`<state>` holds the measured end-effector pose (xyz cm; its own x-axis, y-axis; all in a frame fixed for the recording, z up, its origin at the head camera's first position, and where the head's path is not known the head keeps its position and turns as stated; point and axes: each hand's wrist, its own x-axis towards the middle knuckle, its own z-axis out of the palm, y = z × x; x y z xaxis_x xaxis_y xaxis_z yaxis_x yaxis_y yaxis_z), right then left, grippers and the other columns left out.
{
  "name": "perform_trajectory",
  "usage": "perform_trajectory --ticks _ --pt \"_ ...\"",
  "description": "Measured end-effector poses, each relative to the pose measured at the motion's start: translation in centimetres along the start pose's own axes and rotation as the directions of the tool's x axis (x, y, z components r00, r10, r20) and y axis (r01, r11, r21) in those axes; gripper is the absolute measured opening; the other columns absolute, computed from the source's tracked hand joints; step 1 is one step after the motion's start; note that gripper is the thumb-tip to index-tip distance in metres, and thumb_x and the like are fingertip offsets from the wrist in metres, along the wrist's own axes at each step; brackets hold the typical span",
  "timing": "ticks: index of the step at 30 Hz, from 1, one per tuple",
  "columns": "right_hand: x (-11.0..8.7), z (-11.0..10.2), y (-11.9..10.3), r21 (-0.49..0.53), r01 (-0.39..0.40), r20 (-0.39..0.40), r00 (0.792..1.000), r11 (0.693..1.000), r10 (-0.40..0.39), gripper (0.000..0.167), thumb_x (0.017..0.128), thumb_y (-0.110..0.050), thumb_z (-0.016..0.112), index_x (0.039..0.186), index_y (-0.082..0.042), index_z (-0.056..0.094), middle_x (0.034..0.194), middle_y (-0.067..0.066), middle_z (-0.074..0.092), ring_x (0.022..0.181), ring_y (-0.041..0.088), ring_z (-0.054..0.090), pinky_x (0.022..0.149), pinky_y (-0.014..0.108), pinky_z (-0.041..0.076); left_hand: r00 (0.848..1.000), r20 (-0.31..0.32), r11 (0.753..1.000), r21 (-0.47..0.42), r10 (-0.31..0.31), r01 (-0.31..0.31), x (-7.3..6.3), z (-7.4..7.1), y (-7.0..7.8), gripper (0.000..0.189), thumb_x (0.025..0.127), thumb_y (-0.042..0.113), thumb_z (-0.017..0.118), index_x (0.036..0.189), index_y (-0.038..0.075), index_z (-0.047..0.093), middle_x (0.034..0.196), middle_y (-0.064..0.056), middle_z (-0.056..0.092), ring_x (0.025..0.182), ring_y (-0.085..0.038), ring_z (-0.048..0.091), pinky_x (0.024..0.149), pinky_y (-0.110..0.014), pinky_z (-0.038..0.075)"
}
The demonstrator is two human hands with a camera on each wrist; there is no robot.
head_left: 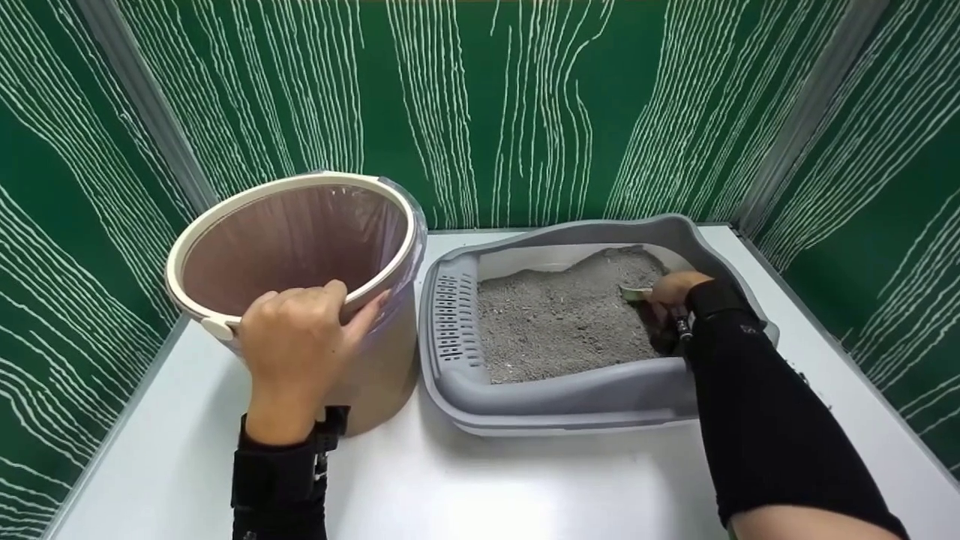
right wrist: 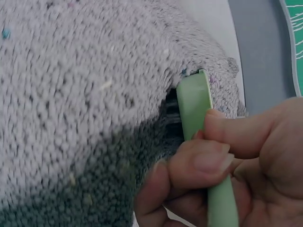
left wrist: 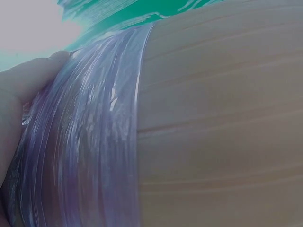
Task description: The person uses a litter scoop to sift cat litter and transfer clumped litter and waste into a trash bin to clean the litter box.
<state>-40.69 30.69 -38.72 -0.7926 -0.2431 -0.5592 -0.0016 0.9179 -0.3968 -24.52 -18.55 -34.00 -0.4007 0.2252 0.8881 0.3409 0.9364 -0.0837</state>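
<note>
A round beige trash bin (head_left: 375, 375) with a cream rim ring and a clear purplish liner (left wrist: 94, 132) stands on the left, tilted a little. My left hand (head_left: 296, 341) grips its near rim, fingers curled over the edge and thumb along the outside. In the grey litter box (head_left: 555, 394) lies grey granular cat litter (head_left: 562, 322). My right hand (right wrist: 222, 161) holds a green litter scoop (right wrist: 194, 104) by its handle, thumb and fingers curled round it. The scoop's front end is sunk in the litter near the right side of the box, so its tip is hidden.
Both containers stand side by side on a white table (head_left: 480, 487). The litter box has a slotted ledge (head_left: 457, 319) on its left and a raised wall at the back right. Green panels with white wavy lines (head_left: 525, 112) close off the back and sides.
</note>
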Motion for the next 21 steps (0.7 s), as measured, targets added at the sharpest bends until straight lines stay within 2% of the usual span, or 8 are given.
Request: perform_trajectory --ticks 2,7,9,10,13,19,21 --pt "0.08 0.03 0.05 0.047 -0.014 0.004 1.000 0.999 0.013 0.045 0.109 -0.015 0.041 0.069 -0.012 0.062 0.069 -0.004 0.053 0.061 0.010 0.048 0.061 0.023 0.040 1.000 0.000 1.000 -0.001 -0.001 0.001 0.00 0.01 0.00 0.061 0.086 0.041 0.088 0.059 0.012 0.042 0.047 -0.004 0.037 0.039 -0.029 0.035 0.043 -0.041 0.030" --pt "0.50 -0.25 0.23 0.032 0.025 -0.004 1.000 0.999 -0.025 0.050 0.114 -0.020 0.036 0.079 -0.002 0.067 0.080 0.002 0.058 0.074 0.017 0.052 0.073 0.031 0.042 1.000 -0.004 1.000 -0.009 -0.008 0.008 0.00 0.02 -0.02 0.061 0.085 0.039 0.089 0.059 0.012 0.041 0.047 -0.004 0.035 0.039 -0.027 0.033 0.043 -0.041 0.029" --pt "0.62 -0.39 0.24 0.002 0.062 0.005 0.998 0.998 -0.062 0.051 0.115 -0.020 0.035 0.080 -0.001 0.068 0.082 0.002 0.060 0.077 0.017 0.053 0.076 0.031 0.041 1.000 -0.002 1.000 -0.011 -0.008 0.008 0.01 0.03 -0.02 0.061 0.085 0.039 0.089 0.059 0.012 0.042 0.047 -0.004 0.035 0.039 -0.027 0.034 0.043 -0.041 0.029" --pt "0.64 -0.40 0.18 0.022 0.060 0.016 0.998 0.998 -0.060 0.052 0.115 -0.021 0.034 0.079 -0.002 0.067 0.083 0.002 0.062 0.078 0.017 0.054 0.077 0.032 0.041 1.000 -0.002 1.000 -0.009 -0.007 0.007 0.02 0.03 -0.05 0.061 0.085 0.040 0.089 0.059 0.013 0.042 0.047 -0.004 0.036 0.039 -0.027 0.034 0.043 -0.041 0.029" --pt "0.67 -0.33 0.10 0.057 0.060 0.029 0.998 0.997 -0.061 0.054 0.115 -0.020 0.033 0.078 -0.003 0.067 0.083 0.002 0.063 0.078 0.017 0.055 0.078 0.033 0.041 1.000 0.001 1.000 -0.006 -0.003 0.003 0.02 0.04 -0.08 0.061 0.086 0.040 0.088 0.059 0.012 0.042 0.047 -0.004 0.036 0.039 -0.027 0.035 0.043 -0.041 0.029" --pt "0.11 -0.06 -0.22 0.130 0.038 0.006 0.999 0.991 -0.039 0.055 0.116 -0.022 0.033 0.079 -0.001 0.068 0.083 0.002 0.061 0.078 0.016 0.056 0.079 0.032 0.043 1.000 -0.001 1.000 -0.006 -0.002 0.002 0.00 0.06 -0.04 0.061 0.086 0.040 0.088 0.059 0.013 0.041 0.047 -0.004 0.036 0.038 -0.028 0.034 0.042 -0.040 0.028" --pt "-0.15 -0.08 -0.36 0.119 0.051 0.000 0.999 0.992 -0.051 0.053 0.116 -0.022 0.034 0.081 -0.001 0.068 0.081 0.001 0.060 0.074 0.015 0.056 0.075 0.030 0.044 1.000 -0.002 1.000 -0.008 -0.007 0.007 0.00 0.07 0.00 0.061 0.086 0.040 0.088 0.058 0.013 0.041 0.047 -0.004 0.036 0.038 -0.028 0.034 0.042 -0.041 0.028"
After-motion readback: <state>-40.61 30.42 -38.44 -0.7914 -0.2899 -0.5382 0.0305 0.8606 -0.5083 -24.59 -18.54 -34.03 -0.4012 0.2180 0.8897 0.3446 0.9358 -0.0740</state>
